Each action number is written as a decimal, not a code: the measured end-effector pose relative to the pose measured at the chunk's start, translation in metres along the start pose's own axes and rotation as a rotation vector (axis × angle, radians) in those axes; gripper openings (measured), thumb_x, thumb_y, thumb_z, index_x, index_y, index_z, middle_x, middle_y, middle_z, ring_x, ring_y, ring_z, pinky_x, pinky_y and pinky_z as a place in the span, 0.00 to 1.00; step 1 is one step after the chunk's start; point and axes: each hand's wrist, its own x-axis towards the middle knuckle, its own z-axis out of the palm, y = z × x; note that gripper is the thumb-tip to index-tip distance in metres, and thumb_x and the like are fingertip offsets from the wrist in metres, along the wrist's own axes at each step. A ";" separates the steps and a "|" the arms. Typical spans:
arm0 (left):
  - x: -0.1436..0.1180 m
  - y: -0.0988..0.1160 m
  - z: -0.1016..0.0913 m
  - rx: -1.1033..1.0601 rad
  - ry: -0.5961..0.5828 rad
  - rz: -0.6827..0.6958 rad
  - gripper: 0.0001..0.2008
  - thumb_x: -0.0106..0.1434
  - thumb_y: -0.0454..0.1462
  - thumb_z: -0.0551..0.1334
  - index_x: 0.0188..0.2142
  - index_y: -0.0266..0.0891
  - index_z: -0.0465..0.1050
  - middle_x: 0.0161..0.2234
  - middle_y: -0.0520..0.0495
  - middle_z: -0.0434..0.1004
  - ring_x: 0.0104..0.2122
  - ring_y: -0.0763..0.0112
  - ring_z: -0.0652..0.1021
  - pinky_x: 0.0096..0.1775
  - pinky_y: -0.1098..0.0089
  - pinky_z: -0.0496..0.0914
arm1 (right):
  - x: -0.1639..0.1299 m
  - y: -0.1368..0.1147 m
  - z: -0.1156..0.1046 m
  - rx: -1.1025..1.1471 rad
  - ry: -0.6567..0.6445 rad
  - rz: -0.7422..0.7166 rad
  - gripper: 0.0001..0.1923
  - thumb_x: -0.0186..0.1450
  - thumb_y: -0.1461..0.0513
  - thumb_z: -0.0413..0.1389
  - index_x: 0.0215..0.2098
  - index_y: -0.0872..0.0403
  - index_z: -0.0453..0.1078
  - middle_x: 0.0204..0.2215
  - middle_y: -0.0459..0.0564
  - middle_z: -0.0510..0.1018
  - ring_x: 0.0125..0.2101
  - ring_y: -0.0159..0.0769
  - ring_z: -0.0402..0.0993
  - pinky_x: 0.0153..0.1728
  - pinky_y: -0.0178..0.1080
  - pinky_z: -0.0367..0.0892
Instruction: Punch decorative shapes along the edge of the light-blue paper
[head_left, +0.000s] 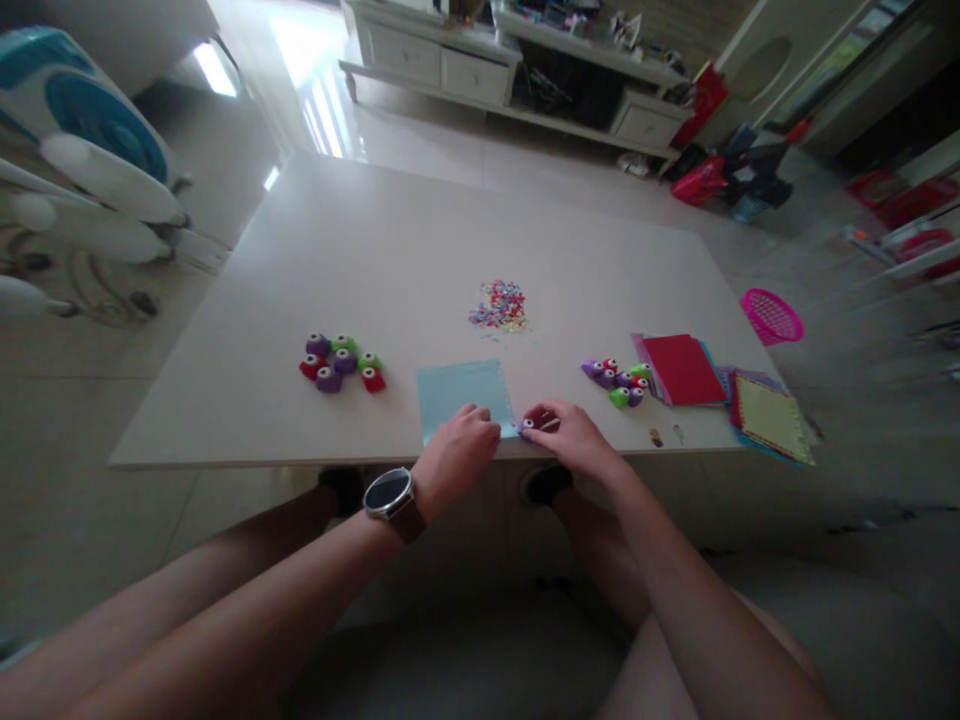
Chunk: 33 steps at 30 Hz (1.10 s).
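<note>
A light blue paper sheet (459, 390) lies near the front edge of the white table (390, 250). My left hand (456, 452), a watch on its wrist, rests on the sheet's lower right corner and pinches its edge. My right hand (568, 436) holds a small craft punch (529, 424) against the right edge of the sheet. A little heap of colourful paper cut-outs (500, 305) sits just beyond the sheet.
Several small punches (341, 362) cluster left of the sheet, and another group of punches (619, 382) lies to the right. A stack of coloured paper (682, 368) and more sheets (772, 415) sit at the right edge. A pink basket (771, 315) is on the floor.
</note>
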 end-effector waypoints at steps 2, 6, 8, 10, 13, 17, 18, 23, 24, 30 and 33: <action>-0.001 0.000 0.000 -0.006 0.002 0.007 0.10 0.75 0.33 0.59 0.40 0.38 0.80 0.44 0.41 0.77 0.47 0.61 0.75 0.45 0.65 0.73 | 0.000 0.000 0.000 -0.013 -0.018 -0.055 0.03 0.62 0.64 0.65 0.36 0.53 0.78 0.36 0.49 0.82 0.37 0.36 0.78 0.42 0.38 0.76; -0.001 -0.001 0.000 -0.008 -0.021 0.047 0.07 0.73 0.32 0.61 0.42 0.37 0.80 0.48 0.40 0.78 0.51 0.59 0.74 0.49 0.64 0.74 | 0.000 0.001 -0.001 0.017 -0.031 -0.054 0.07 0.61 0.63 0.66 0.38 0.53 0.78 0.39 0.49 0.83 0.40 0.37 0.79 0.46 0.40 0.75; -0.001 -0.002 0.000 -0.002 -0.034 0.072 0.08 0.73 0.32 0.61 0.41 0.37 0.80 0.48 0.40 0.79 0.51 0.59 0.74 0.52 0.62 0.74 | 0.000 0.001 -0.002 0.051 -0.026 0.008 0.09 0.62 0.60 0.66 0.40 0.54 0.78 0.39 0.50 0.83 0.40 0.37 0.80 0.45 0.40 0.75; 0.000 -0.002 0.000 0.010 -0.044 0.089 0.09 0.74 0.31 0.60 0.39 0.36 0.80 0.48 0.40 0.79 0.52 0.58 0.74 0.54 0.61 0.74 | 0.001 0.001 -0.003 0.056 -0.023 0.062 0.09 0.65 0.58 0.65 0.39 0.54 0.79 0.38 0.51 0.84 0.38 0.37 0.80 0.43 0.40 0.75; 0.001 -0.004 0.001 0.042 -0.066 0.115 0.10 0.74 0.31 0.59 0.41 0.36 0.81 0.48 0.38 0.78 0.53 0.56 0.74 0.57 0.57 0.72 | 0.002 0.000 -0.004 0.035 -0.033 0.095 0.07 0.66 0.58 0.64 0.38 0.54 0.79 0.35 0.50 0.84 0.35 0.37 0.79 0.41 0.39 0.73; 0.001 -0.006 0.002 0.100 -0.076 0.167 0.10 0.73 0.31 0.59 0.43 0.37 0.81 0.48 0.38 0.77 0.53 0.55 0.73 0.58 0.55 0.70 | 0.002 0.000 -0.006 0.045 -0.067 0.114 0.06 0.65 0.59 0.65 0.36 0.54 0.79 0.34 0.49 0.84 0.35 0.37 0.79 0.39 0.38 0.72; 0.002 -0.006 0.002 0.108 -0.078 0.171 0.11 0.73 0.31 0.59 0.43 0.37 0.82 0.48 0.38 0.77 0.53 0.55 0.72 0.58 0.55 0.70 | 0.002 0.001 -0.006 0.043 -0.074 0.119 0.06 0.64 0.59 0.65 0.36 0.54 0.79 0.33 0.50 0.84 0.35 0.37 0.79 0.39 0.38 0.72; 0.002 -0.003 0.000 0.119 -0.100 0.155 0.12 0.74 0.31 0.59 0.47 0.37 0.82 0.50 0.37 0.76 0.54 0.54 0.72 0.57 0.55 0.71 | 0.002 0.005 -0.003 0.058 -0.070 0.095 0.08 0.64 0.57 0.65 0.37 0.54 0.80 0.35 0.50 0.84 0.35 0.38 0.79 0.41 0.40 0.72; 0.002 -0.003 -0.001 0.118 -0.099 0.153 0.12 0.74 0.31 0.59 0.47 0.37 0.82 0.50 0.37 0.76 0.54 0.54 0.72 0.57 0.55 0.71 | 0.002 0.005 -0.001 0.065 -0.067 0.080 0.08 0.64 0.57 0.65 0.38 0.54 0.80 0.35 0.50 0.84 0.36 0.38 0.80 0.41 0.40 0.73; 0.000 -0.002 -0.004 0.060 -0.085 0.140 0.11 0.74 0.31 0.60 0.46 0.37 0.83 0.49 0.38 0.76 0.53 0.54 0.73 0.55 0.57 0.72 | 0.004 0.006 0.004 0.056 -0.044 0.003 0.07 0.65 0.57 0.65 0.37 0.53 0.80 0.37 0.50 0.84 0.36 0.38 0.79 0.42 0.41 0.73; 0.000 -0.003 -0.004 0.048 -0.070 0.146 0.11 0.73 0.30 0.60 0.45 0.37 0.83 0.49 0.38 0.76 0.52 0.56 0.73 0.54 0.58 0.72 | 0.004 0.007 0.005 0.069 -0.046 -0.008 0.07 0.66 0.57 0.65 0.37 0.53 0.80 0.37 0.50 0.84 0.37 0.38 0.79 0.42 0.41 0.73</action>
